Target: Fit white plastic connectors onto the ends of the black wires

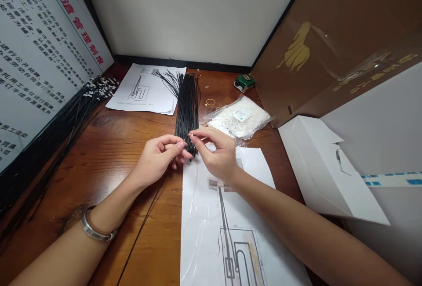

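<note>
**Black cable (137, 237) and small white piece (191, 135) pinched close together**

Head view, clock directions taken from the fingertips. Held over the near end of a black cable bundle (187, 106), mid-desk (108, 136), tips just apart, probably for close, steady sight of both small ends. In the left hand (154, 161), thumb and index finger pressed together on the cable, with its tail trailing towards 7 o'clock. In the right hand (217, 152), thumb and index finger nearly meeting on the white piece; too small to identify surely.

At 12 o'clock, the bundle, lengthwise, likely for easy single picking. At 2, a clear bag of small white parts (242, 114), seemingly within right-hand reach. At 5, a printed cable drawing (201, 220), probably for reference. At 10, white-tipped black cables (95, 90), set well apart, presumably against mixing. Between 1 and 2, farther off, a green tape measure (244, 82).
</note>
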Action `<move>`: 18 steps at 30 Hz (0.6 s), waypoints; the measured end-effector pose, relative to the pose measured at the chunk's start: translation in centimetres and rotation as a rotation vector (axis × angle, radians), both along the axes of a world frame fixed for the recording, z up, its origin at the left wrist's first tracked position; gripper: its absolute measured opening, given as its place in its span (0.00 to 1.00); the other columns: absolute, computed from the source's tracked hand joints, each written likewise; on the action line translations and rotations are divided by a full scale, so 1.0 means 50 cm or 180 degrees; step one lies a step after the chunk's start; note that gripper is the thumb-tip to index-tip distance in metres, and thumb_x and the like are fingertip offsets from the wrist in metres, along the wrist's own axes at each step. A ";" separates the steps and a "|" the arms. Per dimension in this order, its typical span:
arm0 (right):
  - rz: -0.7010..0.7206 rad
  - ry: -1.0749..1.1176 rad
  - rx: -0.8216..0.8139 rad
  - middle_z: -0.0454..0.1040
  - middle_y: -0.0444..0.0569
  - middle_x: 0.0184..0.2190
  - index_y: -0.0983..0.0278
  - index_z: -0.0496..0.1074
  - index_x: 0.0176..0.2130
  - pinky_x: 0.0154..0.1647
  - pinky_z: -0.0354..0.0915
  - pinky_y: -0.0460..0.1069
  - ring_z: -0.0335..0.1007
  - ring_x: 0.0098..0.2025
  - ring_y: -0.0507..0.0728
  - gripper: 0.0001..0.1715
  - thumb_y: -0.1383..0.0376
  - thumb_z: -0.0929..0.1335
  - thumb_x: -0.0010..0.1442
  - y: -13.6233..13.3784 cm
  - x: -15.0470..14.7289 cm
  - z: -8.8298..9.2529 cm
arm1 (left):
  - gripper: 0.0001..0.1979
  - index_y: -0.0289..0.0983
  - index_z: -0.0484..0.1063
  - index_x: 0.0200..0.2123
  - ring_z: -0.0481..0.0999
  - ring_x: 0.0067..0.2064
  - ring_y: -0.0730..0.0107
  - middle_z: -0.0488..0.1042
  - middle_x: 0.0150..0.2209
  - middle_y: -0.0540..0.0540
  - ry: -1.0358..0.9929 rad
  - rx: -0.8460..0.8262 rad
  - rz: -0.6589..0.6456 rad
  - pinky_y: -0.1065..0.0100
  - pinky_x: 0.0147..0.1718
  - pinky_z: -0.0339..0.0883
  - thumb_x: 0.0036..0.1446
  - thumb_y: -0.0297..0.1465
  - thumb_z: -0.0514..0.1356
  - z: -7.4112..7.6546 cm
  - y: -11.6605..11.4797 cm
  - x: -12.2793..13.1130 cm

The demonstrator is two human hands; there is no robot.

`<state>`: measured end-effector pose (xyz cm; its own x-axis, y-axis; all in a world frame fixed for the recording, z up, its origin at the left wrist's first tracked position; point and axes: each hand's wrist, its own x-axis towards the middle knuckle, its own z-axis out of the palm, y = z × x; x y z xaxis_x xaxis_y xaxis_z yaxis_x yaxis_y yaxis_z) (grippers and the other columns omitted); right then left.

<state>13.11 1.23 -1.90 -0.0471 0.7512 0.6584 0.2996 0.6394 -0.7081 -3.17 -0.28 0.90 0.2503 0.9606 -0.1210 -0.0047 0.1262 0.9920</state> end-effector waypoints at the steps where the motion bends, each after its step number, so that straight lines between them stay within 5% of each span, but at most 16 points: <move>1: 0.0059 -0.0018 -0.0040 0.79 0.47 0.31 0.62 0.76 0.34 0.27 0.72 0.48 0.74 0.31 0.52 0.06 0.69 0.68 0.59 0.000 0.000 0.000 | 0.14 0.33 0.72 0.32 0.73 0.25 0.73 0.80 0.27 0.44 -0.0012 0.0006 -0.0013 0.74 0.21 0.65 0.52 0.40 0.64 -0.001 0.000 0.000; 18: 0.0197 0.0301 -0.0402 0.77 0.43 0.23 0.62 0.76 0.29 0.21 0.66 0.46 0.69 0.22 0.49 0.02 0.68 0.71 0.54 0.000 0.001 0.001 | 0.14 0.34 0.74 0.34 0.74 0.24 0.75 0.80 0.31 0.44 0.0119 0.0121 -0.0205 0.73 0.23 0.67 0.56 0.40 0.62 -0.005 0.001 0.000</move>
